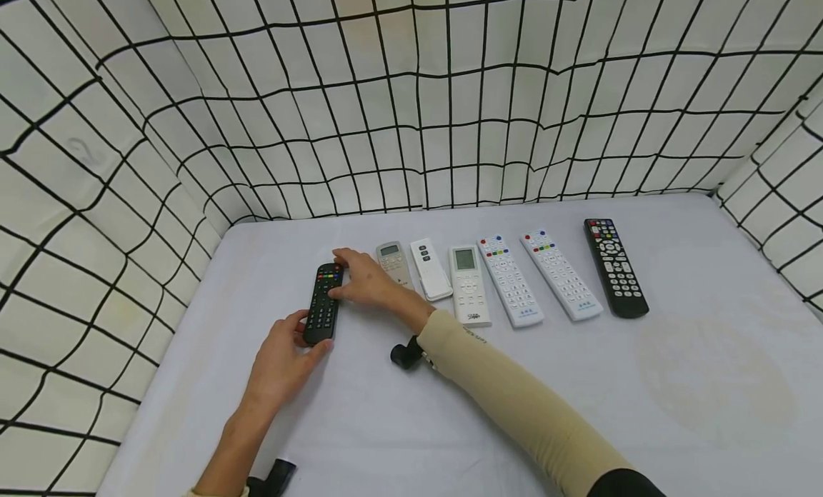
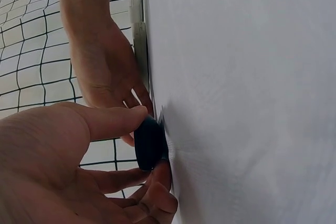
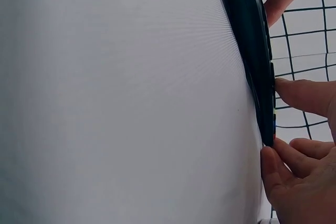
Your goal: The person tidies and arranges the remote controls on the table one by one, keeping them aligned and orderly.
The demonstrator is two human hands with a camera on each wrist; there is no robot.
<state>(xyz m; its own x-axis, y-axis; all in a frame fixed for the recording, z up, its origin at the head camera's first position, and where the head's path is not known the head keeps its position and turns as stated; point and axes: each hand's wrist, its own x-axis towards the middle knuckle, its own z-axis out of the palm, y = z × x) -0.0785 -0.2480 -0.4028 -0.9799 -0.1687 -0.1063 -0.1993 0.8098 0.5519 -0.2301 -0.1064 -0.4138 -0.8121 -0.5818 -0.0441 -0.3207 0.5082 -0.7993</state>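
A black remote control point(image 1: 322, 304) with coloured buttons near its top lies on the white-covered table, at the left end of a row of remotes. My left hand point(image 1: 279, 365) grips its near end, thumb on one side and fingers on the other. In the left wrist view that dark end point(image 2: 149, 144) sits between thumb and fingers, right at the cloth. At the far end, my right hand point(image 1: 369, 279) holds the remote, its thumb by the buttoned face. The right wrist view shows the remote's edge point(image 3: 252, 40), with the right fingertips point(image 3: 269, 156) at its top end.
To the right stand a small grey remote point(image 1: 393, 263), a slim white one point(image 1: 431, 270), a white one with a screen point(image 1: 471, 286), two white button remotes point(image 1: 511, 283) point(image 1: 561, 275) and a larger black remote point(image 1: 616, 268). Black netting point(image 1: 450, 97) over white walls encloses the table.
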